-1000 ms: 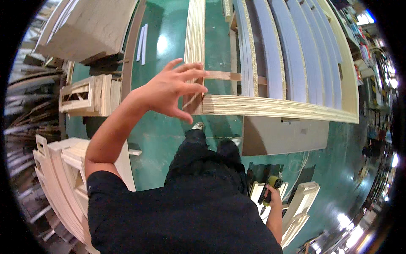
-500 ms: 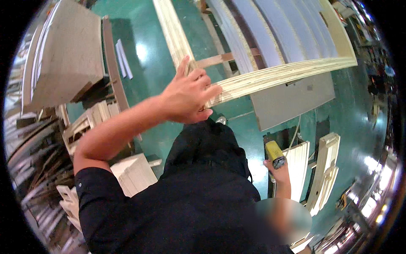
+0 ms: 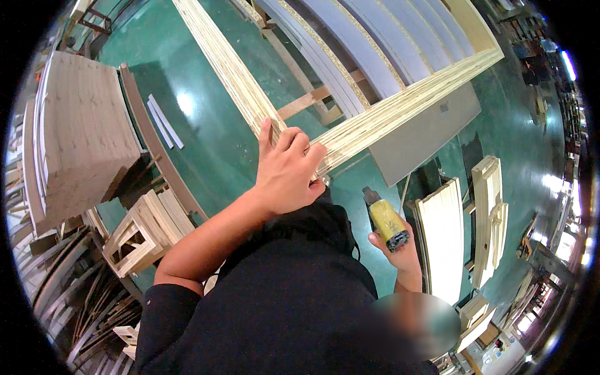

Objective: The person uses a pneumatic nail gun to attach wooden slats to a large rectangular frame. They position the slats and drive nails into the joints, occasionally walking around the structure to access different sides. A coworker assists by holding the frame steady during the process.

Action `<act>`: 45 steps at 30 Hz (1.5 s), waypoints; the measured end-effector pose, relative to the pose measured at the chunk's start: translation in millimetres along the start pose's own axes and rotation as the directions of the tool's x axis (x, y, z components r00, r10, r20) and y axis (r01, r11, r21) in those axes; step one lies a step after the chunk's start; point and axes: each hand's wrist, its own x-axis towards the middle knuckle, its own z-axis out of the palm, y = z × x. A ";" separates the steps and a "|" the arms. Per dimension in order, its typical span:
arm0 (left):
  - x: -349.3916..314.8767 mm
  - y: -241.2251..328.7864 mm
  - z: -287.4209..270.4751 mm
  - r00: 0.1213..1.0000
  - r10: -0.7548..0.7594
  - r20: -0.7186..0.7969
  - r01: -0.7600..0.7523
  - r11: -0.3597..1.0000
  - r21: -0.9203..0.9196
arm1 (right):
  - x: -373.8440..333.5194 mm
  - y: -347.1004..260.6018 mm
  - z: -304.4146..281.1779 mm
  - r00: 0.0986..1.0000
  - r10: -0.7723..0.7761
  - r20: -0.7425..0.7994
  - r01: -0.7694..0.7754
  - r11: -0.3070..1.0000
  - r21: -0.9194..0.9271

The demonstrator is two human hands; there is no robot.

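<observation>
My left hand is closed over the corner of a pale plywood frame, fingers across the joint between two long strips. One strip runs away to the upper left; the other stretches toward the upper right. In my right hand is a nail gun with a yellow body, a black end cap and a dark nose pointing away from me. It is held to the right of my body, apart from the frame corner. My right forearm is partly blurred.
Bluish-white panels lie inside the frame's span. A grey board is under its near side. Stacked boards stand at left, above a wooden frame piece and curved strips. Pale panels are at right on the green floor.
The nail gun has come up and left, closer to the frame corner, and its nose now shows. My left hand stays on the corner, which sits lower in view as the view has shifted.
</observation>
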 end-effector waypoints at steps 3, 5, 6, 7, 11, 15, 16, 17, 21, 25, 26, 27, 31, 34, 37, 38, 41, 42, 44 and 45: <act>-1.0 -9.2 -3.6 0.996 0.055 0.065 -0.057 0.998 0.028 | 6.9 -17.8 5.7 0.999 -0.032 -0.016 0.033 0.998 0.049; 3.2 -15.8 -21.5 0.975 0.106 0.193 -0.116 0.992 0.039 | 15.0 -35.8 4.2 0.997 -0.039 0.061 0.039 0.999 -0.002; 9.0 -24.6 -35.9 0.940 0.184 0.289 -0.199 0.980 0.024 | 17.4 -38.8 5.9 0.993 -0.092 0.077 0.092 0.996 0.001; 19.0 -36.6 -51.0 0.886 0.267 0.380 -0.285 0.958 -0.008 | 18.3 -50.0 8.6 0.990 -0.116 0.082 0.116 0.993 0.000; 51.8 -70.4 -75.2 0.665 0.491 0.563 -0.620 0.783 0.050 | 25.4 -90.3 21.7 0.981 -0.151 0.126 0.153 0.988 -0.009; 74.1 -88.6 -49.9 0.564 0.738 0.371 -0.749 0.646 -0.145 | 29.4 -117.5 39.1 0.985 -0.085 0.148 0.096 0.993 -0.075; 81.7 -91.5 -44.5 0.524 0.783 0.335 -0.771 0.603 -0.204 | 31.1 -120.8 44.2 0.979 -0.141 0.145 0.160 0.979 -0.129; 87.9 -95.6 -41.5 0.506 0.778 0.373 -0.743 0.613 -0.270 | 33.8 -126.4 48.3 0.983 -0.121 0.139 0.145 0.973 -0.178; 99.0 -100.5 -35.9 0.430 0.768 0.475 -0.665 0.625 -0.409 | 31.5 -149.1 52.3 0.983 0.093 0.158 -0.020 0.910 -0.415; 105.0 -103.6 -36.4 0.408 0.775 0.483 -0.654 0.617 -0.438 | 36.4 -158.8 62.5 0.967 -0.093 0.239 0.203 0.844 -0.496; 104.7 -105.3 -34.4 0.413 0.779 0.472 -0.653 0.615 -0.442 | 42.7 -162.6 63.6 0.968 -0.026 0.248 0.147 0.862 -0.485; 101.6 -109.0 -28.7 0.459 0.801 0.385 -0.639 0.599 -0.483 | 47.6 -166.6 66.4 0.966 0.036 0.257 0.094 0.875 -0.475; 94.7 -110.1 -17.4 0.548 0.769 0.330 -0.575 0.632 -0.519 | 53.2 -178.9 92.5 0.986 -0.072 0.153 0.131 0.900 -0.415; 97.3 -108.1 -20.7 0.543 0.744 0.390 -0.540 0.665 -0.516 | 51.1 -176.3 98.8 0.991 -0.067 0.113 0.107 0.909 -0.403; 99.7 -107.4 -24.7 0.527 0.750 0.399 -0.529 0.657 -0.537 | 48.3 -170.3 98.2 0.989 -0.091 0.120 0.132 0.904 -0.406; 99.5 -106.9 -23.9 0.527 0.754 0.392 -0.545 0.654 -0.525 | 47.0 -170.4 98.8 0.991 -0.076 0.106 0.112 0.909 -0.401; 96.4 -106.6 -18.7 0.543 0.763 0.349 -0.621 0.645 -0.445 | 47.6 -169.6 97.9 0.992 -0.061 0.111 0.102 0.905 -0.412; 96.3 -106.0 -17.6 0.554 0.752 0.359 -0.605 0.659 -0.446 | 48.6 -169.2 97.2 0.992 -0.050 0.116 0.094 0.903 -0.419; 96.5 -105.6 -17.1 0.562 0.743 0.364 -0.584 0.668 -0.461 | 49.4 -170.8 95.9 0.992 -0.014 0.122 0.066 0.899 -0.433; 96.6 -105.7 -17.9 0.559 0.746 0.362 -0.578 0.664 -0.475 | 49.1 -170.5 96.1 0.993 -0.003 0.120 0.055 0.900 -0.433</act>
